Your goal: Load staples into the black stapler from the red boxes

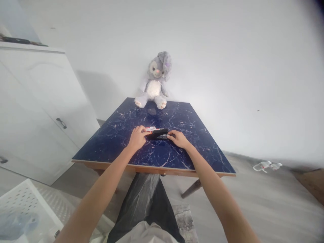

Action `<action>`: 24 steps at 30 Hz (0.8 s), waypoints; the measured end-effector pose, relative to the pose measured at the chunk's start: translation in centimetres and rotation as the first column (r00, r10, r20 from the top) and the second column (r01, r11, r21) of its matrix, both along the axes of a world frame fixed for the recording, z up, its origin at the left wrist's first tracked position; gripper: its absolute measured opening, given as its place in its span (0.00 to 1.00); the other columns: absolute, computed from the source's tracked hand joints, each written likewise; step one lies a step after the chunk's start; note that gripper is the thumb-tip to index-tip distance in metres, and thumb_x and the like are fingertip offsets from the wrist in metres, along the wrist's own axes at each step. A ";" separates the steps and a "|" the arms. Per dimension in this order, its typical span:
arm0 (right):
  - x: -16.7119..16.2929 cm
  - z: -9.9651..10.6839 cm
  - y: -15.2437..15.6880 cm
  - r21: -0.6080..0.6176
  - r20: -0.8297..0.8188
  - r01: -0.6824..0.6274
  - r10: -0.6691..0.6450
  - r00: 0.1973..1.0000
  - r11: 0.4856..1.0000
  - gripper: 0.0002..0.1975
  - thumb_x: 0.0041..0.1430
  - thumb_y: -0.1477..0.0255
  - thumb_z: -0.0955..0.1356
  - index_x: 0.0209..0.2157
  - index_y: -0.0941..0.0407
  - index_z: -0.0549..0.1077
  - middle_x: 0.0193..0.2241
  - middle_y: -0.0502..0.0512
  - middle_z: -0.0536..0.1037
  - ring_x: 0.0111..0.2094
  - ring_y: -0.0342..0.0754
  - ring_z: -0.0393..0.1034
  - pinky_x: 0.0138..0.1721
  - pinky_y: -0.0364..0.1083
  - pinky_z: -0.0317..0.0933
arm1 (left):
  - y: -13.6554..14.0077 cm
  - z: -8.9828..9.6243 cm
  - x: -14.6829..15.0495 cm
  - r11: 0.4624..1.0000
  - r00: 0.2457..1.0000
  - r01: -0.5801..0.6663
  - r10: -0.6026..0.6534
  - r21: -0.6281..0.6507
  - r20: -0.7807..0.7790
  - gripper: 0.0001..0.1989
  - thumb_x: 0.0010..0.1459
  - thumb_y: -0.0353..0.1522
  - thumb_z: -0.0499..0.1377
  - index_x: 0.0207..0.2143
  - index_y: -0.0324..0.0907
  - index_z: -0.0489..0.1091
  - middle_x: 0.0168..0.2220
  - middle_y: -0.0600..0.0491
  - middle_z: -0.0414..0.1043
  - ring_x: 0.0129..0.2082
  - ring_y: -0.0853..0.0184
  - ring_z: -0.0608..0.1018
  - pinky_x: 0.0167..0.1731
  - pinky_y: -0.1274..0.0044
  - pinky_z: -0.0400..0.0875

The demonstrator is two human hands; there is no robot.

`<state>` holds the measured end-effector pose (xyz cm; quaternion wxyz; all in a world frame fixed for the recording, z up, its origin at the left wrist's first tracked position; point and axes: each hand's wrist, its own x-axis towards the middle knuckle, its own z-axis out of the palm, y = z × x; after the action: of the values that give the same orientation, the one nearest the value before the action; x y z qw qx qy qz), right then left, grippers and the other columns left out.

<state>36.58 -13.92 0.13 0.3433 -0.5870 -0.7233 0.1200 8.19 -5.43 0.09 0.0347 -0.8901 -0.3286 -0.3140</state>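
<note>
on the surface [111,145], the left hand [137,139] is pinching the left end of a dark case [160,131], its grip looking clamped there; the right hand [179,139] is touching the right end, though whether that grip is clamping i cannot tell. the case is lying between the hands, its top seemingly tilting over pale-striped contents [162,136]. the work is looking midway: the case is seeming neither flat shut nor fully spread, and whether it is opening or closing is not showing, nor what is left. counting from the left, i am seeing one basket [21,199], one cabinet [37,98] with two handles [61,123], one packet [151,128] lying just behind the case, one plush [154,88] sitting at the far edge, one case, and what are looking like two bottles [262,165] lying on the floor [243,192].
</note>
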 end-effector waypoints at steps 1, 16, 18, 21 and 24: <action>-0.1 0.0 0.0 -0.005 -0.007 0.015 -0.015 1.000 1.000 0.10 0.62 0.66 0.68 0.40 0.57 0.76 0.38 0.56 0.80 0.37 0.49 0.73 0.42 0.47 0.64 | 0.0 0.0 0.0 1.000 1.000 0.001 -0.001 0.001 -0.003 0.22 0.56 0.19 0.55 0.45 0.50 0.79 0.43 0.48 0.69 0.44 0.58 0.70 0.43 0.65 0.66; -0.7 -0.7 0.0 0.087 -0.024 -0.015 0.017 1.000 0.996 0.10 0.61 0.63 0.70 0.36 0.55 0.77 0.35 0.56 0.78 0.35 0.48 0.73 0.41 0.47 0.67 | 0.1 -0.1 0.2 0.998 0.999 0.037 -0.038 0.047 0.024 0.19 0.59 0.21 0.54 0.43 0.46 0.80 0.43 0.46 0.70 0.42 0.59 0.71 0.43 0.66 0.70; -0.6 -0.7 0.2 0.094 -0.008 -0.018 0.019 1.000 0.995 0.09 0.60 0.64 0.70 0.35 0.55 0.77 0.34 0.55 0.78 0.35 0.48 0.72 0.40 0.47 0.67 | 0.2 -0.1 0.3 0.998 0.999 0.038 -0.040 0.054 0.034 0.18 0.60 0.22 0.54 0.43 0.46 0.80 0.42 0.46 0.69 0.41 0.59 0.71 0.42 0.66 0.70; -0.3 -0.7 0.3 0.080 -0.027 -0.037 0.039 0.999 0.996 0.08 0.61 0.65 0.70 0.36 0.55 0.76 0.35 0.55 0.77 0.36 0.48 0.72 0.41 0.47 0.66 | 0.2 -0.2 0.3 0.997 0.998 0.041 -0.044 0.070 0.040 0.17 0.60 0.22 0.54 0.43 0.45 0.80 0.41 0.46 0.69 0.41 0.60 0.71 0.42 0.67 0.70; 0.0 -0.7 0.4 0.081 -0.027 -0.059 0.062 0.998 0.995 0.07 0.61 0.66 0.69 0.36 0.55 0.75 0.36 0.55 0.76 0.37 0.48 0.71 0.42 0.48 0.66 | 0.2 -0.2 0.3 0.996 0.999 0.036 -0.039 0.077 0.034 0.17 0.60 0.22 0.54 0.42 0.46 0.80 0.40 0.47 0.69 0.41 0.60 0.71 0.41 0.68 0.70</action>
<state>36.54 -13.55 -0.52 0.3731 -0.5489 -0.7399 0.1100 8.48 -5.19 -0.14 0.0570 -0.8884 -0.3002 -0.3425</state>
